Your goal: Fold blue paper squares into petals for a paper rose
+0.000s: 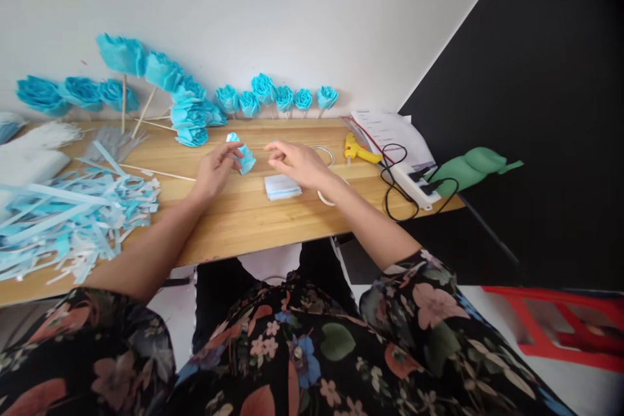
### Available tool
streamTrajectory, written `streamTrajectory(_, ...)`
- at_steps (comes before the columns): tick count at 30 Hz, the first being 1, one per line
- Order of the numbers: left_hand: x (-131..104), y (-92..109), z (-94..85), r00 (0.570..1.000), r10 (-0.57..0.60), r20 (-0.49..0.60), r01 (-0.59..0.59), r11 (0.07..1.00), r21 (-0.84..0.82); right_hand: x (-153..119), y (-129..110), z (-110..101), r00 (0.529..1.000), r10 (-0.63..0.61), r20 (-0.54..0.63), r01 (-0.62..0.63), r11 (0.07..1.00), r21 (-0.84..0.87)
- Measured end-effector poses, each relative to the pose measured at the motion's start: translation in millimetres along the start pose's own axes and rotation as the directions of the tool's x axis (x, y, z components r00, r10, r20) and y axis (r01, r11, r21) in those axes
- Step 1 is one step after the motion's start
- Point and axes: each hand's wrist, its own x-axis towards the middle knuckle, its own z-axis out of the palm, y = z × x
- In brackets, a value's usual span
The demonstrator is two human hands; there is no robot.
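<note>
My left hand (218, 168) is closed, thumb and fingers pinching a small crinkled piece of light blue crepe paper (247, 160) above the table. Facing it from the right is my right hand (295, 162), its fingers loosely bent and slightly apart, with nothing visible in them. A small gap separates it from the crepe paper. Just below the right hand lies a stack of pale blue and white paper squares (283, 187). Partly behind the right wrist are a white ring-shaped roll (327, 155) and another white ring (324, 198).
Blue paper roses (263, 88) on sticks line the wall. Shredded blue paper strips (73, 221) cover the table's left side. A yellow glue gun (358, 148), printed sheets (390, 133), a corded white power strip (414, 185) and a green pouch-like object (468, 169) lie right.
</note>
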Motion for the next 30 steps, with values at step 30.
streamTrajectory(30,10,4,-13.1,0.898,-0.437,0.049,0.386,0.731,-0.563,65,22,41,0.998,-0.045,0.047,-0.004,0.674,0.739)
